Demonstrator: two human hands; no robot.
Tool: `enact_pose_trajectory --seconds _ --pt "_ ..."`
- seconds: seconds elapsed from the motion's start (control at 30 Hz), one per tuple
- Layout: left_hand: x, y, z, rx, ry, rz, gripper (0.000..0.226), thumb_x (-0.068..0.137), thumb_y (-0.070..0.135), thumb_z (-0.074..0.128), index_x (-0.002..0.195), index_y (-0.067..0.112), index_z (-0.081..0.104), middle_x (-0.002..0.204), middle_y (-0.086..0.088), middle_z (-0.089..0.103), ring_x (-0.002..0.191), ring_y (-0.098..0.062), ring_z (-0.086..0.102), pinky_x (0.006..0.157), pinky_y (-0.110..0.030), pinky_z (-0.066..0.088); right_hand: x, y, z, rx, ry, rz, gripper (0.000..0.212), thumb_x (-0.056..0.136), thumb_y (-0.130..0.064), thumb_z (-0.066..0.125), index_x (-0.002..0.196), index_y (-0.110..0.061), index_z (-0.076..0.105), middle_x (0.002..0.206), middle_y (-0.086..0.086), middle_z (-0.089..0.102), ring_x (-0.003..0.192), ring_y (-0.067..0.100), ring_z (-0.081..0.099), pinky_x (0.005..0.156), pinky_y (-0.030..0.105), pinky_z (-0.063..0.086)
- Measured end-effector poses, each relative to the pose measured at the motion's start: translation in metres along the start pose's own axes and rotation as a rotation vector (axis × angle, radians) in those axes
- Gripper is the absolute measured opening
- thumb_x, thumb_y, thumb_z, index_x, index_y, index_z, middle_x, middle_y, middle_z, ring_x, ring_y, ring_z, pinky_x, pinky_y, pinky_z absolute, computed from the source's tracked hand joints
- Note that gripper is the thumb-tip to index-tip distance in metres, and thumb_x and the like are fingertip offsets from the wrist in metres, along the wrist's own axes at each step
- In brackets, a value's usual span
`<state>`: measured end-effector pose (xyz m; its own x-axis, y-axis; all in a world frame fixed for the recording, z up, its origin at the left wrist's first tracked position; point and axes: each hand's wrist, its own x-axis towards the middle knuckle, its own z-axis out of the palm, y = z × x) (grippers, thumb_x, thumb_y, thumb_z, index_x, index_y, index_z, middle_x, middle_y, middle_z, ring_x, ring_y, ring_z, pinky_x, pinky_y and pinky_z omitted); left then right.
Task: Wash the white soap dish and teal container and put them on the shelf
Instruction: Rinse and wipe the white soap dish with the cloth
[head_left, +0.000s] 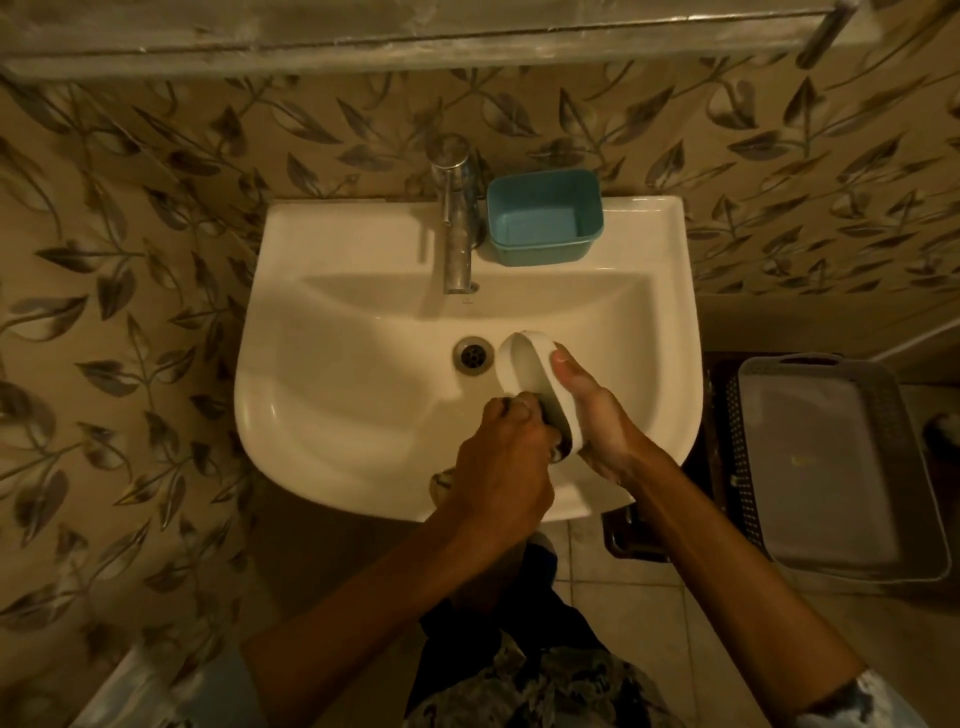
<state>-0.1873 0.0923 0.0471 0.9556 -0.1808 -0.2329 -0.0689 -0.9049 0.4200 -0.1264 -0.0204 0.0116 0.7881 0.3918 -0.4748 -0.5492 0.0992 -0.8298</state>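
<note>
Leaf-pattern wall tiles, white sink (322, 431) mounted on them, long shelf (363, 49) above it. Drain (471, 356) mid-basin, chrome faucet (457, 223) at the back rim. Left hand (506, 460) was over the basin, fingers curled round a small dark pad (557, 451), pressed into the white soap dish (522, 376). The dish stood on edge over the basin just right of the drain, hollow side facing left. Teal container (544, 221) sat upright on the back rim just beside the faucet. Right hand (597, 415) gripped the dish from behind, thumb on its rim. Grey basket (904, 467) on the floor, far right.
</note>
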Motion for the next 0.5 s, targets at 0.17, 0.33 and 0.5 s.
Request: enact_pose_trajectory --seconds 0.17,0.33,0.5 --pt "0.008 0.006 -0.023 -0.473 -0.058 -0.141 0.017 0.087 0.01 0.056 0.091 0.012 0.073 0.091 -0.003 0.066 0.082 -0.016 0.062 0.074 -0.028 0.052 -0.001 -0.002 0.002 -0.016 0.068 -0.208 0.04 0.095 -0.042 0.036 0.132 -0.033 0.049 0.135 -0.001 0.056 0.128 0.018 0.05 0.111 0.038 0.038" --pt "0.027 0.007 -0.043 -1.026 -0.257 -0.415 0.018 0.091 0.015 0.055 0.097 0.01 0.071 0.097 -0.013 0.073 0.093 -0.025 0.069 0.091 -0.038 0.054 0.003 -0.006 -0.001 -0.034 0.088 -0.37 0.051 0.099 -0.031 0.029 0.147 -0.018 0.031 0.146 -0.001 0.045 0.137 0.016 0.041 0.115 0.04 0.029" --pt "0.036 0.011 -0.048 -1.137 -0.269 -0.305 0.024 0.08 0.027 0.072 0.102 0.019 0.067 0.1 -0.007 0.073 0.092 -0.019 0.07 0.085 -0.032 0.055 0.008 -0.017 -0.005 0.03 0.083 -0.468 0.05 0.1 -0.025 0.024 0.15 -0.018 0.021 0.151 0.006 0.037 0.138 0.021 0.038 0.115 0.044 0.032"
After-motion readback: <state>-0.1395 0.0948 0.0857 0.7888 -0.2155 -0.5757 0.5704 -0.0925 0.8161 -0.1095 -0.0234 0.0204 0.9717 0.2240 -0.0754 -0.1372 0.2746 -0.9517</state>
